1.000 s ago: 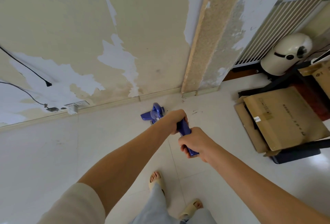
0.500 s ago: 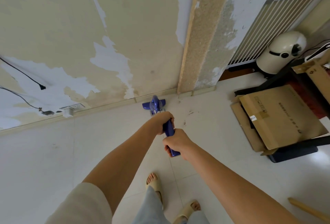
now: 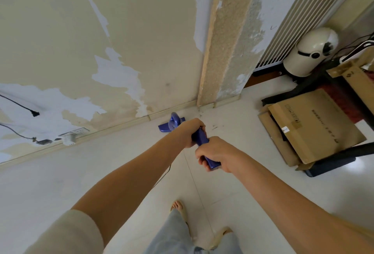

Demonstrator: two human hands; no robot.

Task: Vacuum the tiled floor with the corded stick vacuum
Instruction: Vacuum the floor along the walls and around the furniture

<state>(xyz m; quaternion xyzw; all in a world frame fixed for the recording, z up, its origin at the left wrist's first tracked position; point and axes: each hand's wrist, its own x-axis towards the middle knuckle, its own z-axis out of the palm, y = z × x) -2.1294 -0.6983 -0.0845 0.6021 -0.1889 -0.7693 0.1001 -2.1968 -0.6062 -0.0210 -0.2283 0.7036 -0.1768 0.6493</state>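
1. One view only, from the head camera, looking down both outstretched arms to the blue stick vacuum [image 3: 204, 146].
2. Both hands clench its handle: the left hand [image 3: 189, 132] wraps round the grip further down, the right hand [image 3: 215, 152] curls round the top end. The stacked hold likely gives leverage for pushing and steering the long stick.
3. The vacuum's floor head [image 3: 171, 125] lies flat on the tiled floor [image 3: 101, 172], just beside the skirting [image 3: 121, 126] and near the foot of the rough pillar [image 3: 222, 51]. It seems aimed at the wall edge; dark specks [image 3: 214, 126] lie on the tiles just to its right, near the corner.
4. A thin dark cord [image 3: 164, 175] trails over the tiles beneath the left forearm, probably the vacuum's lead, kept behind the head.
5. A wall socket [image 3: 78, 132] with a white plug [image 3: 68, 140] sits low on the peeling wall, well to the left.
6. Flattened cardboard boxes [image 3: 313, 126] lean on the right, under black furniture legs, with a white rounded appliance [image 3: 311, 53] beyond. The cardboard bears printed lines and a small white label, too small to read; no brand can be made out on the vacuum.
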